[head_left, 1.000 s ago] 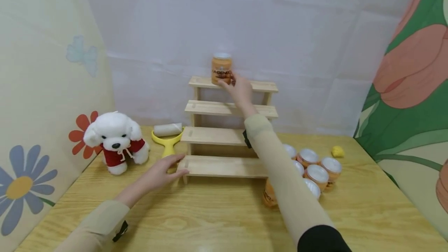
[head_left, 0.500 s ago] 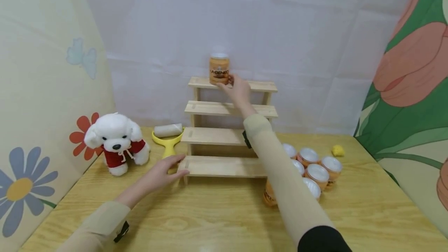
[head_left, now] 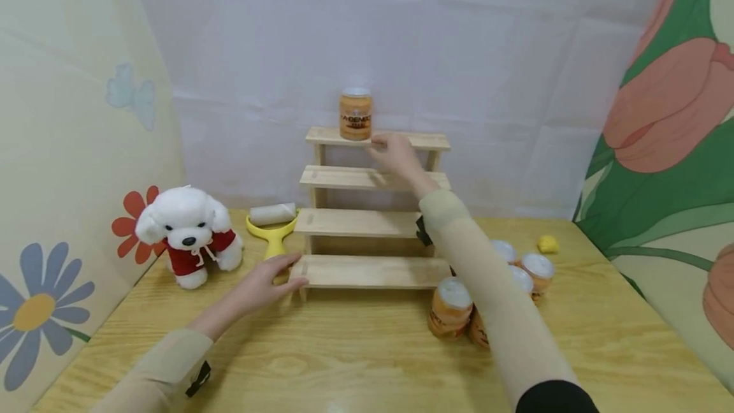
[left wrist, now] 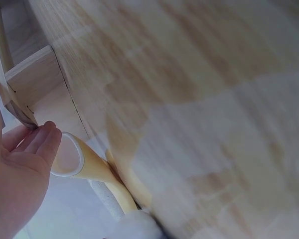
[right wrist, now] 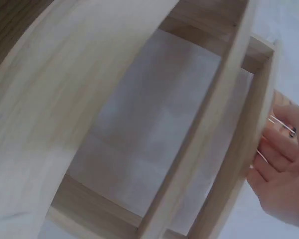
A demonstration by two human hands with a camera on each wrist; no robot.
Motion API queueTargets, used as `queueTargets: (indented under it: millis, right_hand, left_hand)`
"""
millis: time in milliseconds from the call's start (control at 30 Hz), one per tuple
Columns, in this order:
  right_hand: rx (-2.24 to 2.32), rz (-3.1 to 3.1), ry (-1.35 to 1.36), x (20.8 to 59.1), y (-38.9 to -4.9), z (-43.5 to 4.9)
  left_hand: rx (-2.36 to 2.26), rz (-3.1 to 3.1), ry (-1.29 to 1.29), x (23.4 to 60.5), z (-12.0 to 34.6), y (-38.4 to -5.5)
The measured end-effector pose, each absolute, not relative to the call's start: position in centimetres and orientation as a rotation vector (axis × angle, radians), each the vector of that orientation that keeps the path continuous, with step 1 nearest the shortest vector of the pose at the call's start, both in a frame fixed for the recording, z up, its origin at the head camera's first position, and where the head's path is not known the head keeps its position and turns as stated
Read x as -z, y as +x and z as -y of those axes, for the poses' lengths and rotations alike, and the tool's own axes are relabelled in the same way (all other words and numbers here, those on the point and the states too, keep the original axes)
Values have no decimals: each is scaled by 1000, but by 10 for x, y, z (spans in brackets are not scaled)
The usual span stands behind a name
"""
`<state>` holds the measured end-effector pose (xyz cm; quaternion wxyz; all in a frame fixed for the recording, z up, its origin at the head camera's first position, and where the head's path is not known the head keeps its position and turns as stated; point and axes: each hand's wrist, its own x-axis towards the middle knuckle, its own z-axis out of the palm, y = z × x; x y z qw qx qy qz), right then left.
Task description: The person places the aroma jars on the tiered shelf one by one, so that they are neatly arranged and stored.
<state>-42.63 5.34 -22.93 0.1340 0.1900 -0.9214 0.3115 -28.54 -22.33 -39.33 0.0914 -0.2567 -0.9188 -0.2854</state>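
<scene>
A four-tier wooden step shelf (head_left: 367, 225) stands mid-table in the head view. One orange jar (head_left: 355, 115) with dark lettering and a pale lid sits upright on its top tier, left of centre. Just right of the jar's base and apart from it is my right hand (head_left: 397, 153), fingers loosely bent at the top tier's front edge. The right wrist view shows this hand (right wrist: 284, 167) beside the board's edge, holding nothing. My left hand (head_left: 260, 285) holds the left end of the lowest tier, thumb in front and fingers at the side.
More orange jars (head_left: 450, 308) stand grouped at the shelf's right, partly hidden by my right sleeve. A white plush dog (head_left: 189, 234) in red and a yellow-handled roller (head_left: 274, 231) are on the left. A small yellow object (head_left: 547, 244) lies at the right rear.
My right hand has let go of the orange jar and drawn away to the right and slightly down. The jar shifted slightly left along the top tier beforehand. My left hand stays put.
</scene>
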Motion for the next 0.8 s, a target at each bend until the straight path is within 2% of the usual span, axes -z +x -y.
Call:
queueTargets:
  millis: [433,800]
  right_hand:
    - [-1218,2534,751,218,-391,-116]
    - [-1120,2529,761,228,-343,-173]
  left_hand:
    - [828,2759,-728,389,229,-295]
    - [833,2743,-763,389,232,-302]
